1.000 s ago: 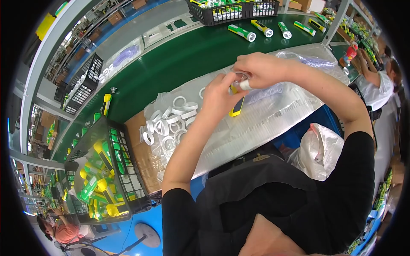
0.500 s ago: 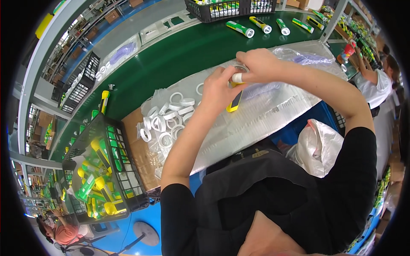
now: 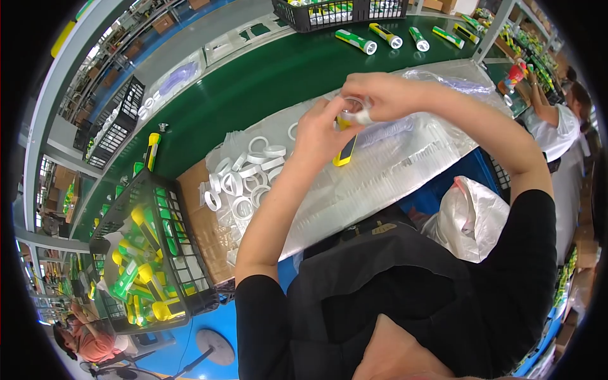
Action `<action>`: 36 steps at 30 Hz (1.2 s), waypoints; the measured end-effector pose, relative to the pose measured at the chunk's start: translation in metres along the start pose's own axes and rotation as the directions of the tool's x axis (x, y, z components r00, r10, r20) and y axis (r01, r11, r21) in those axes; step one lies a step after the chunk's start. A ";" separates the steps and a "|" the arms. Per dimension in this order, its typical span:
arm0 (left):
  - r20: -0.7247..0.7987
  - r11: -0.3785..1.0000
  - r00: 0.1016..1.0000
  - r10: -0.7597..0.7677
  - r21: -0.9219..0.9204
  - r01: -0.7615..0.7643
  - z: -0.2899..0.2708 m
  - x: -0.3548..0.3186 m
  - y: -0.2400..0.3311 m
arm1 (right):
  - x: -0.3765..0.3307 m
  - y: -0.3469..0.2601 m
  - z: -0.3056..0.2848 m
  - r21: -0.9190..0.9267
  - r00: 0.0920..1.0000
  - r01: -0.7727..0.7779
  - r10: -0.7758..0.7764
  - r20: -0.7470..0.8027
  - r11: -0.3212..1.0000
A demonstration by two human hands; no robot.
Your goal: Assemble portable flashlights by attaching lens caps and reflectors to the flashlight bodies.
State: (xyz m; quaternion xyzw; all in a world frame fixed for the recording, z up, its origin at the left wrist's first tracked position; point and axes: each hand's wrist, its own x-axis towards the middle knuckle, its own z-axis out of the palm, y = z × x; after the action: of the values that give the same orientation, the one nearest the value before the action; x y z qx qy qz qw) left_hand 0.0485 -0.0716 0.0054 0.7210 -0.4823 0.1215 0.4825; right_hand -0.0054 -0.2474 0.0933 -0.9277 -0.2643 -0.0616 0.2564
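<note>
A yellow flashlight with a dark panel [image 3: 345, 152] is gripped in my left hand [image 3: 320, 126], its head end up between my two hands. My right hand [image 3: 383, 96] is closed on a white ring [image 3: 364, 117] at that head end. The ring looks tilted; whether it touches the flashlight I cannot tell. Many loose white rings [image 3: 243, 207] lie in a heap to the left of my left hand, on a sheet of clear plastic over the worktop [image 3: 329, 202].
A black crate [image 3: 201, 294] of yellow and green flashlights stands at left. Across the green belt [image 3: 253, 95], several finished-looking flashlights [image 3: 356, 42] lie near another black crate [image 3: 304, 24]. A white sack [image 3: 468, 221] sits at right. Co-workers are at both sides.
My right hand has shifted slightly left, and the white ring has tipped, showing its opening. My left hand keeps its hold on the flashlight.
</note>
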 end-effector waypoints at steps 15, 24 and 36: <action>0.062 0.960 0.998 -0.028 -0.277 0.045 -0.013 0.011 -0.005 | -0.025 -0.014 -0.013 -0.055 0.966 -0.204 0.192 -0.174 0.977; 0.551 0.874 0.810 -0.202 -0.272 0.403 -0.053 0.014 0.008 | 0.000 -0.001 0.027 -0.176 0.939 0.071 -0.125 -0.321 0.982; -0.286 0.570 0.911 -0.298 0.712 0.410 -0.209 0.035 -0.262 | 0.134 0.240 0.087 0.225 0.550 -0.393 0.424 -0.719 0.891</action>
State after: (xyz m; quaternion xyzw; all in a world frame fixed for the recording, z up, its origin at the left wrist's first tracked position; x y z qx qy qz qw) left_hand 0.3396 0.0964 -0.0184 0.9273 -0.1984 0.2606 0.1813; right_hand 0.2323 -0.3169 -0.0549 -0.8477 0.0876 -0.3732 0.3665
